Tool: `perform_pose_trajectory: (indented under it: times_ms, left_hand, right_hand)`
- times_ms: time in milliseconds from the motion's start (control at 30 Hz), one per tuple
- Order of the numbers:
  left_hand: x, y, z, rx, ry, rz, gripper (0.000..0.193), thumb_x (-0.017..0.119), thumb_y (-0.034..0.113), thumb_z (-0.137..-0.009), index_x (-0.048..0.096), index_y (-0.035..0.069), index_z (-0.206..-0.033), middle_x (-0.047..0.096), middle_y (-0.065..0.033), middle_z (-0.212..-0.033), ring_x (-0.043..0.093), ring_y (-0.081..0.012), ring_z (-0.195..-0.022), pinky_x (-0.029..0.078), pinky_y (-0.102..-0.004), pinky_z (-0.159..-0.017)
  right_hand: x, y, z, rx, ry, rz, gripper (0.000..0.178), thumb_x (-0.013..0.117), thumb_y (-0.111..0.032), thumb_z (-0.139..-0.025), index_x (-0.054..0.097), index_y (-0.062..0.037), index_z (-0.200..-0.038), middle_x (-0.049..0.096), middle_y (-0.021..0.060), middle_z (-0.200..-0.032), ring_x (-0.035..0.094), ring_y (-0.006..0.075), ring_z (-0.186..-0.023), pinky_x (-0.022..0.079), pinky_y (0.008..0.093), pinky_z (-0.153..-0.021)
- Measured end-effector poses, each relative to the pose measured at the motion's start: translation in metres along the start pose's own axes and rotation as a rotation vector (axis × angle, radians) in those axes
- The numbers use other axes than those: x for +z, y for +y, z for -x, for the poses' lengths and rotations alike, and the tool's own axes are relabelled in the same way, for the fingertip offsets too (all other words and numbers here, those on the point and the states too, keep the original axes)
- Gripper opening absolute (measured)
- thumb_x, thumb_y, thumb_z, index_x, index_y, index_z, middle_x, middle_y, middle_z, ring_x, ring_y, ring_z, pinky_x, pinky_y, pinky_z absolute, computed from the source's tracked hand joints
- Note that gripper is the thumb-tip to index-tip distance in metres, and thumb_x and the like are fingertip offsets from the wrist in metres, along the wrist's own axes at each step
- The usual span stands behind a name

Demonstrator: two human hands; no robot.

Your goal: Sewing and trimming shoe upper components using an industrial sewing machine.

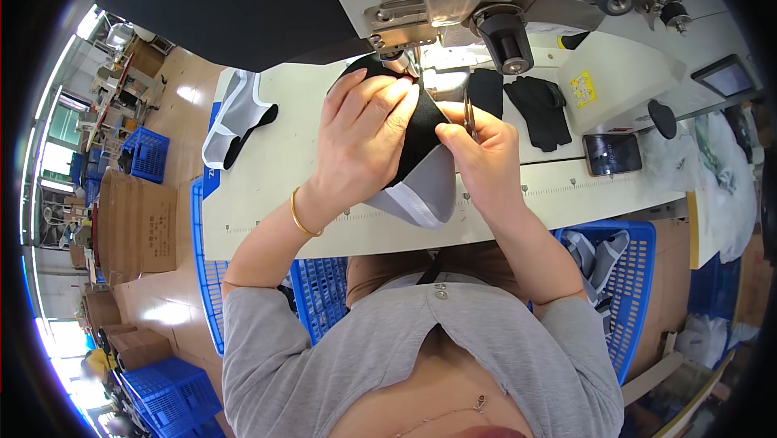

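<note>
A black and grey fabric piece with a pale band along its lower edge lies under the sewing machine's presser foot. My left hand is closed on its black part, fingers together and tips close to the foot. On the other side, my right hand pinches the fabric's edge between thumb and forefinger. A slim, pointed metal tool also sticks up from the right hand; I cannot tell whether it is tweezers or thread snips. The fabric under my left palm is hidden.
Another grey and black piece lies at the table's left. Black fabric pieces and a dark phone-like device sit at the right. Below the table edge stand blue baskets, the right one holding grey pieces. The machine head overhangs the work.
</note>
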State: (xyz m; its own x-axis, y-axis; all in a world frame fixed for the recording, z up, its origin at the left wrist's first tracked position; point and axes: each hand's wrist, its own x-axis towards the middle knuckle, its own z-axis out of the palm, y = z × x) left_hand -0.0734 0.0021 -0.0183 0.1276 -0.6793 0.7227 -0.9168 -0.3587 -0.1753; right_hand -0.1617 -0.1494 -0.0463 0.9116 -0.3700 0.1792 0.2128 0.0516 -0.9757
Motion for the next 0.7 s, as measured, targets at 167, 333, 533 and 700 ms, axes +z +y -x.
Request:
perform_pose_trajectory:
  times_ms: [167,333,533,700]
  left_hand:
    - [0.0029,0.0003,-0.0015,-0.025,0.009,-0.030,0.035,0.069,0.004,-0.071,0.069,0.000,-0.106,0.065,-0.0077,-0.108,0.058,-0.0231,-0.102,0.040,-0.0425,-0.099]
    - [0.0048,0.0011,-0.0024,-0.030,0.031,-0.084,0.035,0.068,0.004,-0.069,0.069,-0.001,-0.104,0.064,-0.0075,-0.106,0.058,-0.0223,-0.100,0.040,-0.0418,-0.096]
    - [0.0060,0.0015,-0.0021,-0.051,0.028,-0.066,0.035,0.069,0.005,-0.069,0.069,-0.001,-0.104,0.064,-0.0072,-0.105,0.058,-0.0226,-0.099,0.039,-0.0419,-0.096]
    - [0.0059,0.0009,-0.0022,-0.094,0.019,-0.030,0.029,0.071,0.005,-0.074,0.070,0.002,-0.103,0.065,-0.0057,-0.105,0.059,-0.0238,-0.100,0.037,-0.0401,-0.095]
  right_hand:
    - [0.0001,0.0017,-0.0068,-0.032,0.024,-0.013,0.022,0.060,-0.007,-0.085,0.070,0.0033,-0.101,0.056,-0.0065,-0.068,0.044,-0.0004,-0.062,0.036,0.0198,-0.054]
    - [0.0013,0.0058,-0.0106,-0.079,0.046,0.018,0.021,0.062,-0.009,-0.086,0.069,0.0046,-0.100,0.056,-0.0063,-0.067,0.044,-0.0001,-0.064,0.037,0.0198,-0.055]
    - [0.0015,0.0042,-0.0096,-0.109,0.060,0.014,0.020,0.063,-0.011,-0.087,0.069,0.0048,-0.098,0.056,-0.0059,-0.067,0.044,0.0001,-0.064,0.038,0.0209,-0.055]
    - [0.0021,0.0036,-0.0103,-0.128,0.064,0.035,0.019,0.063,-0.011,-0.087,0.067,0.0059,-0.096,0.055,-0.0056,-0.067,0.043,0.0004,-0.064,0.037,0.0209,-0.055]
